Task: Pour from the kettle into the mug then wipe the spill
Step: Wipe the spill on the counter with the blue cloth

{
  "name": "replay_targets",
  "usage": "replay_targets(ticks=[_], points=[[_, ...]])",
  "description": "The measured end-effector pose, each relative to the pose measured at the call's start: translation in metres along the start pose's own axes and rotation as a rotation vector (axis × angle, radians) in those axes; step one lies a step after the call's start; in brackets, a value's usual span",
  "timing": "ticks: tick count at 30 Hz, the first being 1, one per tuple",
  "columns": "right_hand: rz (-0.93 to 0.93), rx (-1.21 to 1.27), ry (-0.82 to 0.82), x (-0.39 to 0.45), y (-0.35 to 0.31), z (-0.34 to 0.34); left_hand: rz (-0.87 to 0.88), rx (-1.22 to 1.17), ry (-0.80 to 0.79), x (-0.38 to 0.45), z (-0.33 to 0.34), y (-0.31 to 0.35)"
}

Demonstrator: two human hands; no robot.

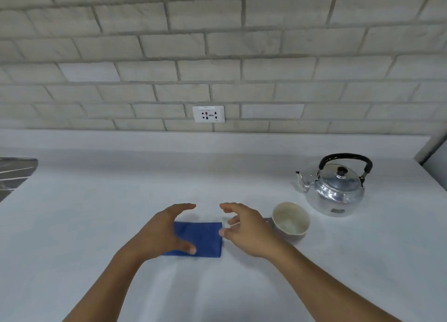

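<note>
the kettle (335,188) stands upright at the right of the counter (96,212), spout toward the mug (291,221) just in front of it, and neither looks touched, so i'd say pouring hasn't begun. both hands hover spread and empty, the left hand (167,229) over the folded blue cloth (203,239), the right hand (244,227) just beside it; next the right must reach for the kettle's handle. i can't tell whether the mug holds water, and its handle is hidden behind the right hand.

Head-worn view, angled down, close over counter (96,225)
</note>
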State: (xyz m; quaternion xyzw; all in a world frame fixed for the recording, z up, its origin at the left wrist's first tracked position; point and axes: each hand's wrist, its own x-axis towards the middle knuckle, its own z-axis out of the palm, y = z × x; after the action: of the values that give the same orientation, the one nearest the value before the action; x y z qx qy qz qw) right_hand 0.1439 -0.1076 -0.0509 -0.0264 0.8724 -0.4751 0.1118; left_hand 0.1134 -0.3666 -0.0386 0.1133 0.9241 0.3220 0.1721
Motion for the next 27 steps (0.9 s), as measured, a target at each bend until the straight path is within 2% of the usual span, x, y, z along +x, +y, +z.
replay_targets(ticks=[4,7,16,22,27], points=[[0.040,-0.061,0.033,0.017,0.010,0.031,-0.078,-0.072,-0.081,0.000,0.000,-0.035],[0.064,-0.120,0.034,0.027,0.017,0.048,-0.066,-0.039,-0.081,0.004,0.006,-0.057],[0.095,-0.322,0.031,0.043,0.023,0.079,0.020,0.190,0.092,0.026,0.024,-0.084],[0.112,-0.299,0.028,0.048,0.024,0.087,0.087,0.255,0.093,0.031,0.031,-0.091],[0.115,-0.200,0.107,0.046,0.025,0.087,0.074,0.155,0.108,0.028,0.029,-0.088]])
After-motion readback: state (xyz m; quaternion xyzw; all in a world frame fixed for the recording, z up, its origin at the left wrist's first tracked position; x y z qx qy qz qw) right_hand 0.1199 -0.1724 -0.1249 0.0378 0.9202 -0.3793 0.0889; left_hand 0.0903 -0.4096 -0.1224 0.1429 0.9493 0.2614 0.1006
